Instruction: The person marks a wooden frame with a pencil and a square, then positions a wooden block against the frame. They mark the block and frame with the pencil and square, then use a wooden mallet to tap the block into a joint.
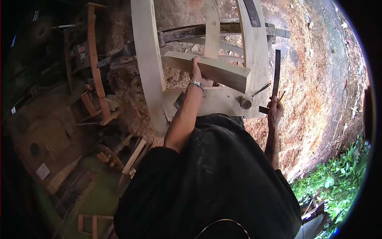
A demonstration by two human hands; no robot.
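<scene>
Over framed boards [146,51], a timber [223,73] is gripped by the left hand [197,73], square [277,71] and pencil [282,96] by the right hand [275,108]. Shaving-strewn ground [310,103] is edged by greenery [338,183].

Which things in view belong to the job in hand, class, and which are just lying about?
Likely part of the job:
Pale board, held by the left hand
Dark square and pencil, in the right hand
Pale wooden frame beneath the board

Seemingly just lying about:
Wood shavings
Reddish-brown timber, picture's left
White sheet, lower left
</scene>
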